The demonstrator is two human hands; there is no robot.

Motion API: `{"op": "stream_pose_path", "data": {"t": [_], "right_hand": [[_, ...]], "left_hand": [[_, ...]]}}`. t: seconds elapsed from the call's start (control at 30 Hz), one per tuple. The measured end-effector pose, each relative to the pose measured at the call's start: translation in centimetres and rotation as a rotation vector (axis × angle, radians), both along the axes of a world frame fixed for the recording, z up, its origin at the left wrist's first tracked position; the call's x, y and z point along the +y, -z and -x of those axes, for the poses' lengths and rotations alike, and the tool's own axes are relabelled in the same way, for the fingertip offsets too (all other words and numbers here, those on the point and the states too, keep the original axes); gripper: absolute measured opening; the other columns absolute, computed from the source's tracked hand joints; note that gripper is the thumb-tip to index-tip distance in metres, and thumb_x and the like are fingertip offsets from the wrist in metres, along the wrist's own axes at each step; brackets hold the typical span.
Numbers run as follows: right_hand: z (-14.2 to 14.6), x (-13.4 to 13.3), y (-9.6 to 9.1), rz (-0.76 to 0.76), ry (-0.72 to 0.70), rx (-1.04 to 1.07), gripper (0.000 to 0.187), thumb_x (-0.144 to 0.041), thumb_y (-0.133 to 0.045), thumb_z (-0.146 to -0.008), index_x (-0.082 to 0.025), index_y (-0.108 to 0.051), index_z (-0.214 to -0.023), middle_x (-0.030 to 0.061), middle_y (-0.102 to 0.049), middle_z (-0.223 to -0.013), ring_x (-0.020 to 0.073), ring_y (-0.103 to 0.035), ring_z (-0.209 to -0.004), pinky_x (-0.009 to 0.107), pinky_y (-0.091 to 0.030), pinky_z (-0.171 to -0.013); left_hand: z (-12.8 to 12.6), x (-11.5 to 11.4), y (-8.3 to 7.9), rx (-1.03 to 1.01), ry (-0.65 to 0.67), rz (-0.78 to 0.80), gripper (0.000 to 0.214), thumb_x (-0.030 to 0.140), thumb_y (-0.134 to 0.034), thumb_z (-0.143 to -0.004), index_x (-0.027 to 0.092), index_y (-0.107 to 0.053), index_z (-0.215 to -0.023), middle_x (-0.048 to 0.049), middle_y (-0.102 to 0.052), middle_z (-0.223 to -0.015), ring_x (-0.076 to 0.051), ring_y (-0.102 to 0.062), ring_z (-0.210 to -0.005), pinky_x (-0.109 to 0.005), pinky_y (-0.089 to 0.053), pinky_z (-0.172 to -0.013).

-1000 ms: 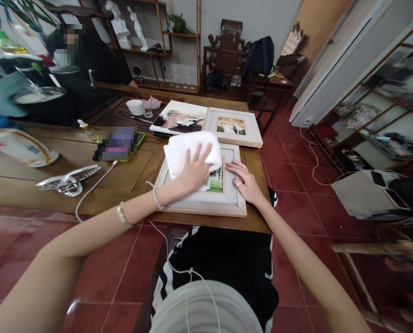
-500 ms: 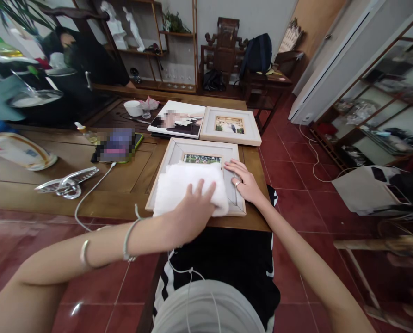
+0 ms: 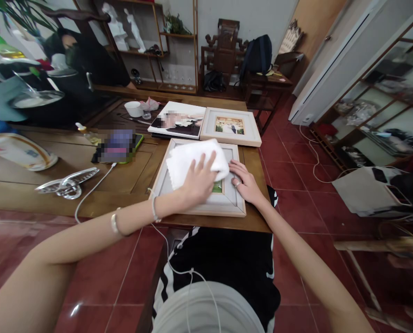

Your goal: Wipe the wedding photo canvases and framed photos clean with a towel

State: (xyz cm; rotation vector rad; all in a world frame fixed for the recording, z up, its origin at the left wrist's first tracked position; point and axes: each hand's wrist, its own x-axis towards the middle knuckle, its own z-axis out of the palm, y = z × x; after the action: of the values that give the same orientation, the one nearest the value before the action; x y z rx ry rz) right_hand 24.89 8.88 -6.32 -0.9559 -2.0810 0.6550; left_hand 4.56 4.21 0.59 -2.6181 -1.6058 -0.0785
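A pale wooden picture frame (image 3: 227,203) lies flat at the near right corner of the brown table (image 3: 130,180). My left hand (image 3: 195,182) presses a white cloth (image 3: 192,159) flat onto the frame's glass, fingers spread over it. My right hand (image 3: 246,182) lies flat on the frame's right border, fingers stretched out, a ring on one finger. The cloth hides most of the photo.
Beyond it lie a second framed photo (image 3: 231,126) and a photo album (image 3: 176,119). A phone (image 3: 118,145) on a cable, a metal ornament (image 3: 67,181), a plate (image 3: 19,150) and a white cup (image 3: 134,108) sit to the left. A person in black sits at far left.
My left hand slid the cloth from the frame's far end to its near edge, then back up to the far part. My right hand stayed on the right border.
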Motion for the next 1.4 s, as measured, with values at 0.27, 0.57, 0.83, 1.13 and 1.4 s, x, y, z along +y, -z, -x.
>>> {"op": "stream_pose_path", "data": {"t": [0.27, 0.57, 0.83, 1.13, 1.4], "right_hand": [[0.1, -0.1, -0.4, 0.004, 0.012, -0.014, 0.046, -0.015, -0.051, -0.077, -0.025, -0.068, -0.119, 0.0064, -0.065, -0.131, 0.0292, -0.045, -0.136, 0.055, -0.033, -0.116], [0.3, -0.2, -0.6, 0.015, 0.025, 0.03, 0.05, -0.013, -0.05, -0.074, -0.026, -0.067, -0.12, 0.0051, -0.061, -0.137, 0.0281, -0.048, -0.135, 0.053, -0.032, -0.118], [0.2, -0.1, -0.1, 0.04, 0.037, 0.039, 0.055, -0.01, -0.05, -0.072, -0.024, -0.066, -0.123, 0.006, -0.061, -0.138, 0.0267, -0.046, -0.138, 0.052, -0.032, -0.119], [0.3, -0.4, -0.3, 0.022, 0.064, 0.01, 0.058, -0.009, -0.049, -0.073, -0.023, -0.063, -0.128, 0.0064, -0.059, -0.141, 0.0263, -0.045, -0.139, 0.052, -0.031, -0.12], [0.4, -0.3, -0.2, 0.008, 0.049, 0.008, 0.057, -0.007, -0.049, -0.074, -0.024, -0.064, -0.127, 0.0055, -0.06, -0.14, 0.0263, -0.045, -0.139, 0.053, -0.032, -0.119]], "left_hand": [[-1.7, 8.5, -0.2, -0.08, 0.288, -0.022, 0.049, 0.001, -0.043, -0.078, 0.01, -0.063, -0.122, -0.011, -0.03, -0.16, -0.03, -0.018, -0.151, -0.051, -0.023, -0.12], [0.1, 8.3, 0.6, 0.116, 0.266, -0.017, 0.05, -0.002, -0.047, -0.077, 0.013, -0.067, -0.12, -0.0089, -0.035, -0.158, -0.028, -0.027, -0.148, -0.052, -0.027, -0.117], [7.1, 6.6, 0.0, 0.161, 0.078, -0.062, 0.045, -0.004, -0.047, -0.077, 0.02, -0.077, -0.1, -0.0052, -0.045, -0.152, -0.032, -0.034, -0.145, -0.056, -0.029, -0.115], [8.7, 0.5, 0.0, 0.258, 0.023, -0.02, 0.036, -0.001, -0.049, -0.075, 0.014, -0.078, -0.088, -0.0102, -0.042, -0.154, -0.036, -0.036, -0.143, -0.053, -0.034, -0.115], [7.1, -8.5, -2.2, 0.18, 0.123, 0.156, 0.033, -0.003, -0.055, -0.066, 0.013, -0.077, -0.085, -0.0146, -0.045, -0.151, -0.038, -0.044, -0.137, -0.049, -0.044, -0.11]]}}
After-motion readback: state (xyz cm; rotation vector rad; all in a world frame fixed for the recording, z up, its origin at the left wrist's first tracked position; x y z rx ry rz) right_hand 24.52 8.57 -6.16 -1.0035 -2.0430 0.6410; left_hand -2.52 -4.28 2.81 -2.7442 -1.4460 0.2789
